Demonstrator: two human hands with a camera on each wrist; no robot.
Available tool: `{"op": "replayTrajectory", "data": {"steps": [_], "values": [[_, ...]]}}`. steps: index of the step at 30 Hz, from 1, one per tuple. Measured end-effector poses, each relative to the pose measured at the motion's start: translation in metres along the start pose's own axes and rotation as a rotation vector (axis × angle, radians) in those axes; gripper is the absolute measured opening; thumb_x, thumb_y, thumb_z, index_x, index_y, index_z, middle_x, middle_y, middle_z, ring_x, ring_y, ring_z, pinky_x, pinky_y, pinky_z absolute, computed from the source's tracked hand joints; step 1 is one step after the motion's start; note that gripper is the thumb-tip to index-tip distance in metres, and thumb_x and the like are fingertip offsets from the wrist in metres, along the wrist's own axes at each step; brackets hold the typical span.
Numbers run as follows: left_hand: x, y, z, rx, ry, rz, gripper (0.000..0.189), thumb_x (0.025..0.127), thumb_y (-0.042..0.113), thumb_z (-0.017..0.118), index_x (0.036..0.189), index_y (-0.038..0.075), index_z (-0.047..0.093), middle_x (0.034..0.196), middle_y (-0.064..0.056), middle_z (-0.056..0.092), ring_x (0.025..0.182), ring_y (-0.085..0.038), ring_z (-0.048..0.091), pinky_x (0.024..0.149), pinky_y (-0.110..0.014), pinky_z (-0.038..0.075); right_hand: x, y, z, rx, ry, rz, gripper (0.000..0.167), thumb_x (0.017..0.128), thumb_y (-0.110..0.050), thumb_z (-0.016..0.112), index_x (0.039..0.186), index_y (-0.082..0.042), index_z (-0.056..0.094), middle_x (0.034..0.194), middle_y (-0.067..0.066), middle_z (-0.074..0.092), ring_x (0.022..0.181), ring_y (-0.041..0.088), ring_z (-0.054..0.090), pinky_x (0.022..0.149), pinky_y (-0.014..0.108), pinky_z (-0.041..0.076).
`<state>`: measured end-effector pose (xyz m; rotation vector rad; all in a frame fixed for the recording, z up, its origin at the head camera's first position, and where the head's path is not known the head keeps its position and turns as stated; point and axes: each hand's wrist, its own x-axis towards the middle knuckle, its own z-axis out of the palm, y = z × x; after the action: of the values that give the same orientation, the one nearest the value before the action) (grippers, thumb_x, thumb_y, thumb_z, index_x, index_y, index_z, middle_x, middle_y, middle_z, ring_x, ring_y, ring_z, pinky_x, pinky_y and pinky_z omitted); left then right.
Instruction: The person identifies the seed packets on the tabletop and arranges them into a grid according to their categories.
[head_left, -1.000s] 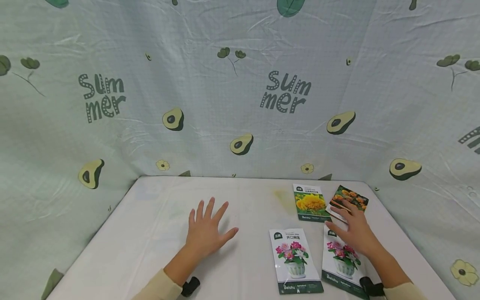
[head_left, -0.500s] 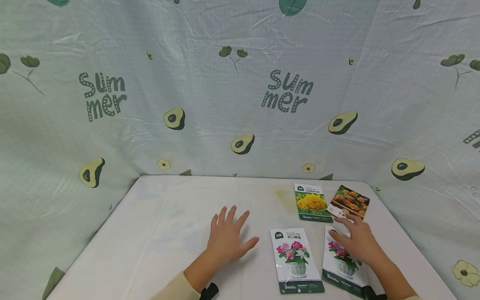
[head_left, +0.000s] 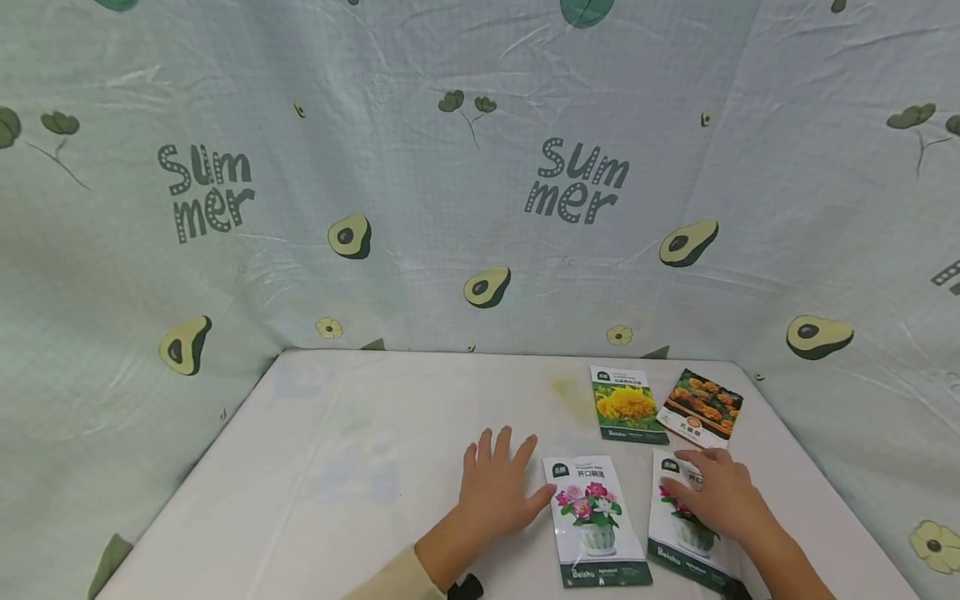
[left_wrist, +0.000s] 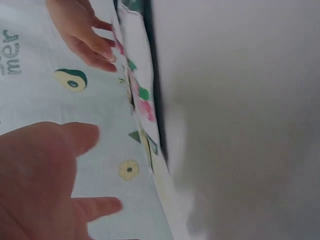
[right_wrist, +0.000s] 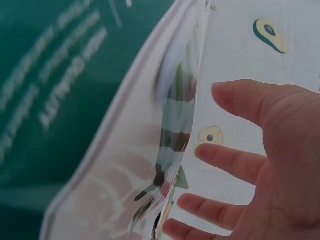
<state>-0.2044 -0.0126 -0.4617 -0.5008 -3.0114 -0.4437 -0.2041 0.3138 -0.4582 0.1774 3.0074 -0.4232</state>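
Two unclenched hands, left hand (head_left: 498, 494) now nearer pink-flower packet (head_left: 597, 525), right hand (head_left: 722, 497) off orange-flower packet (head_left: 702, 407)

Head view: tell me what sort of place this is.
Probably a screened-off tabletop workspace, perhaps staged for recording. A white table fills the foreground, printed sheeting with avocados and "summer" rises behind and at both sides, and four flower-picture packets lie on the tabletop.
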Motion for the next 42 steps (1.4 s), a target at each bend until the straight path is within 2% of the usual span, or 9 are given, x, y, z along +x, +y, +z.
{"op": "replayTrajectory", "data": {"steps": [5, 11, 16, 20, 26, 30, 36, 42], "values": [[0.003, 0.019, 0.004, -0.008, -0.071, -0.030, 0.072, 0.091, 0.063, 0.062, 0.150, 0.023, 0.051, 0.154, -0.015, 0.044, 0.143, -0.041, 0.036, 0.115, -0.062, 0.032, -0.003, -0.002, 0.002, -0.033, -0.030, 0.003, 0.087, 0.084, -0.068, 0.070, 0.140, -0.002, 0.058, 0.134, 0.040, 0.046, 0.111, 0.055, 0.051, 0.087, 0.071, 0.050], [0.004, 0.039, 0.012, 0.028, -0.071, -0.013, 0.066, 0.092, 0.059, 0.063, 0.147, 0.024, 0.053, 0.146, -0.011, 0.049, 0.132, -0.034, 0.042, 0.110, -0.056, 0.037, -0.008, -0.006, 0.002, -0.060, -0.066, 0.029, 0.084, 0.085, -0.062, 0.073, 0.141, -0.001, 0.057, 0.132, 0.036, 0.047, 0.105, 0.050, 0.051, 0.084, 0.067, 0.052], [0.008, 0.055, 0.017, 0.035, -0.103, -0.018, 0.065, 0.092, 0.060, 0.062, 0.148, 0.028, 0.053, 0.145, -0.006, 0.049, 0.128, -0.029, 0.044, 0.108, -0.052, 0.039, -0.009, -0.009, 0.002, -0.066, -0.071, 0.029, 0.081, 0.086, -0.059, 0.074, 0.142, -0.002, 0.056, 0.131, 0.035, 0.049, 0.107, 0.050, 0.052, 0.085, 0.067, 0.051], [0.011, 0.068, 0.022, 0.069, -0.099, -0.006, 0.061, 0.093, 0.063, 0.060, 0.145, 0.033, 0.054, 0.143, -0.003, 0.050, 0.125, -0.026, 0.046, 0.104, -0.048, 0.041, -0.009, -0.010, 0.002, -0.063, -0.076, 0.000, 0.075, 0.089, -0.054, 0.073, 0.142, -0.003, 0.057, 0.131, 0.033, 0.051, 0.110, 0.051, 0.052, 0.086, 0.068, 0.050], [0.015, 0.085, 0.024, 0.101, -0.148, -0.004, 0.055, 0.093, 0.066, 0.059, 0.142, 0.041, 0.055, 0.147, 0.001, 0.049, 0.130, -0.025, 0.045, 0.107, -0.048, 0.041, -0.009, -0.013, 0.007, -0.048, -0.075, -0.042, 0.066, 0.093, -0.044, 0.071, 0.141, -0.001, 0.056, 0.127, 0.032, 0.052, 0.109, 0.049, 0.052, 0.085, 0.065, 0.051], [0.016, 0.090, 0.026, 0.114, -0.159, -0.012, 0.053, 0.092, 0.066, 0.062, 0.139, 0.041, 0.058, 0.146, 0.003, 0.051, 0.132, -0.025, 0.047, 0.108, -0.048, 0.042, -0.008, -0.014, 0.010, -0.049, -0.056, -0.049, 0.064, 0.094, -0.041, 0.071, 0.140, 0.000, 0.056, 0.122, 0.030, 0.051, 0.105, 0.045, 0.051, 0.081, 0.060, 0.052], [0.018, 0.092, 0.030, 0.126, -0.175, -0.021, 0.054, 0.090, 0.066, 0.065, 0.137, 0.038, 0.059, 0.141, 0.002, 0.053, 0.130, -0.024, 0.048, 0.108, -0.047, 0.043, -0.008, -0.017, 0.013, -0.068, -0.042, -0.030, 0.065, 0.093, -0.044, 0.072, 0.139, -0.002, 0.056, 0.115, 0.026, 0.050, 0.100, 0.043, 0.048, 0.074, 0.053, 0.052], [0.021, 0.095, 0.032, 0.158, -0.160, -0.031, 0.056, 0.088, 0.066, 0.068, 0.135, 0.036, 0.062, 0.137, 0.002, 0.055, 0.125, -0.023, 0.048, 0.107, -0.045, 0.044, -0.007, -0.019, 0.014, -0.081, -0.040, -0.019, 0.064, 0.092, -0.046, 0.073, 0.135, -0.002, 0.057, 0.110, 0.025, 0.049, 0.097, 0.042, 0.047, 0.071, 0.052, 0.052]]}}
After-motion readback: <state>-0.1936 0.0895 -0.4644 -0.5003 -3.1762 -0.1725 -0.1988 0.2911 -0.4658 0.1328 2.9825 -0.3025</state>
